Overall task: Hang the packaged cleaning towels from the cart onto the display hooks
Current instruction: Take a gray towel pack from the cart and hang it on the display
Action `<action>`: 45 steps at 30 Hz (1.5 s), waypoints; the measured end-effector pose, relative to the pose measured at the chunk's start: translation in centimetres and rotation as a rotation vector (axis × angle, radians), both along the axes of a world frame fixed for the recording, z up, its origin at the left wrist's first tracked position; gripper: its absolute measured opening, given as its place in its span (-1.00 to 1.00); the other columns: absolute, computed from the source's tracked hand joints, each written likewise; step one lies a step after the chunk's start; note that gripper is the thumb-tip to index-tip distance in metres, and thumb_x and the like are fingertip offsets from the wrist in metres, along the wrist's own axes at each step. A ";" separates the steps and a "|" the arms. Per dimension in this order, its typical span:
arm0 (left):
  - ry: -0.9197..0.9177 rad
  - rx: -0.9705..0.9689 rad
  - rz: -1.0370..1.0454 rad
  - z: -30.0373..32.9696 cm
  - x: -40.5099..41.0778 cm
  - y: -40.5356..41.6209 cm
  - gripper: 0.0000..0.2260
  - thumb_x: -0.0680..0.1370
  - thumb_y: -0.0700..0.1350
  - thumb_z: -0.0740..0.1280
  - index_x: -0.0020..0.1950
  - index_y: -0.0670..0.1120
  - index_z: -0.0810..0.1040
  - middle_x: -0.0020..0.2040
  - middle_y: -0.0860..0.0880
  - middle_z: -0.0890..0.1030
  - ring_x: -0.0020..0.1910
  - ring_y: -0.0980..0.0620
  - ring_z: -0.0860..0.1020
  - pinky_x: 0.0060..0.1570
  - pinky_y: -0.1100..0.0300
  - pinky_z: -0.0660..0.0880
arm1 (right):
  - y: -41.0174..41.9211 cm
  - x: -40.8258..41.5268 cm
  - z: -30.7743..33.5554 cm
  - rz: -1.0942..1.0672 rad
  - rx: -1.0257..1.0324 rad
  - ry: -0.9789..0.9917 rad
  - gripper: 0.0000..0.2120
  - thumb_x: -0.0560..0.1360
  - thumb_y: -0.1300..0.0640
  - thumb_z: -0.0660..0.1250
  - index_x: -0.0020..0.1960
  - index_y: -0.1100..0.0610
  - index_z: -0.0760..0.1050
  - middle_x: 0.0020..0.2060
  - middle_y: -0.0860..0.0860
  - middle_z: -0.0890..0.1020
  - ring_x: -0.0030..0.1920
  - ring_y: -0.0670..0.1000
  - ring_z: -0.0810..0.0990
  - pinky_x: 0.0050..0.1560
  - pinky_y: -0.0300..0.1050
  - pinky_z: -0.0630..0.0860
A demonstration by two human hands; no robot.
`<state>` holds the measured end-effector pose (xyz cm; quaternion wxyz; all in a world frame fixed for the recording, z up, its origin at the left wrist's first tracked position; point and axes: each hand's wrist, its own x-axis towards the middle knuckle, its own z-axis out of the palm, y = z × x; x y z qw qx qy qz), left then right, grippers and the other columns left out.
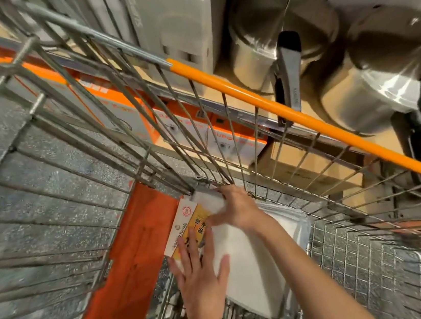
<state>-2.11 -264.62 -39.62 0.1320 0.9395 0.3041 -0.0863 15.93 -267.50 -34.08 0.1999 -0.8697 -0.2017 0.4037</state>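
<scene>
A pack of cleaning towels (247, 267), white cloth with a yellow and white card label (183, 224), lies in the bottom corner of the wire cart (363, 254). My left hand (201, 278) lies flat on the pack's lower left part, fingers straight and spread. At the pack's top end, near the cart's corner, my right hand (234, 207) grips it with curled fingers. More white packs (289, 218) show underneath at the right. No display hooks are in view.
The cart's orange handle bar (305, 117) crosses the upper right. Behind it a shelf holds steel pots (373, 100), a grey box (181, 24) and orange-labelled boxes (228, 141). An orange panel (130, 271) stands beside the cart, over speckled grey floor (33, 182).
</scene>
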 end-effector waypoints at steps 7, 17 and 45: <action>-0.053 -0.038 -0.006 -0.2 -0.5 -0.2 -0.44 0.58 0.25 -0.11 0.54 0.08 0.00 0.55 -0.05 -0.08 0.53 -0.08 -0.11 0.41 -0.08 -0.19 | -0.2 -1.0 1.1 -0.051 0.100 -0.049 -0.51 0.24 0.00 0.56 -0.02 0.02 0.32 -0.09 -0.06 0.46 -0.06 0.02 0.39 -0.10 -0.09 0.28; -0.052 -0.117 -0.004 0.9 -1.1 -0.6 -0.44 0.60 0.26 -0.13 0.55 0.07 -0.02 0.56 -0.05 -0.09 0.53 -0.11 -0.12 0.40 -0.10 -0.16 | -0.5 -0.9 2.4 -0.021 0.157 0.042 -0.50 0.24 0.06 0.58 0.01 0.07 0.35 -0.03 0.00 0.46 -0.06 0.02 0.45 -0.06 -0.10 0.47; -0.460 -0.553 0.346 13.6 0.2 -0.9 -0.40 0.48 0.37 0.07 0.41 0.45 -0.18 0.43 0.34 -0.40 0.53 0.01 -0.20 0.42 -0.30 -0.14 | -8.0 -5.4 13.8 -0.505 0.496 -0.068 -0.62 0.29 0.06 0.55 -0.19 -0.05 0.31 -0.33 -0.26 0.50 -0.30 -0.14 0.40 -0.25 -0.10 0.36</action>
